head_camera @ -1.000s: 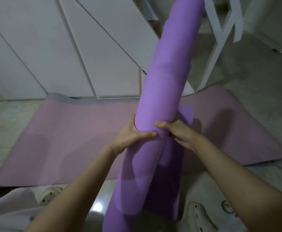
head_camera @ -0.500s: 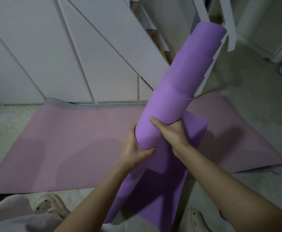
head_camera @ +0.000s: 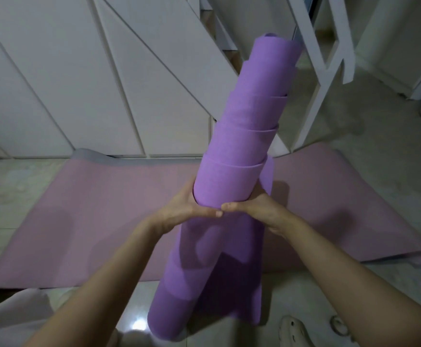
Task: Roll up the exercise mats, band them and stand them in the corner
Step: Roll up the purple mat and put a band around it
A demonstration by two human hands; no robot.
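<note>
Purple exercise mat (head_camera: 239, 151) half rolled, tilted upright, layers telescoped in steps toward top. Left hand (head_camera: 179, 209) and right hand (head_camera: 259, 206) grip roll mid-length, thumbs meeting in front; fingers wrapped round it, mostly hidden behind. Loose flap hangs below hands. Cannot tell whether lower end touches floor (head_camera: 379, 171). Pink mat (head_camera: 79, 209) flat on floor behind. Clog (head_camera: 295, 330) cut off at bottom edge.

The purple mat (head_camera: 239, 146) looks like soft foam, matt, with a fine grainy face. Behind it the pink mat (head_camera: 91, 209) is matt and smoother. The floor tiles (head_camera: 304, 296) under the purple mat are glossy and catch a bright glare at its lower end. Behind it, wall panels (head_camera: 54, 83) and railing (head_camera: 314, 46) look painted white and smooth. Right of its foot lies a pale moulded clog (head_camera: 295, 331), left of it pale cloth (head_camera: 11, 314).
</note>
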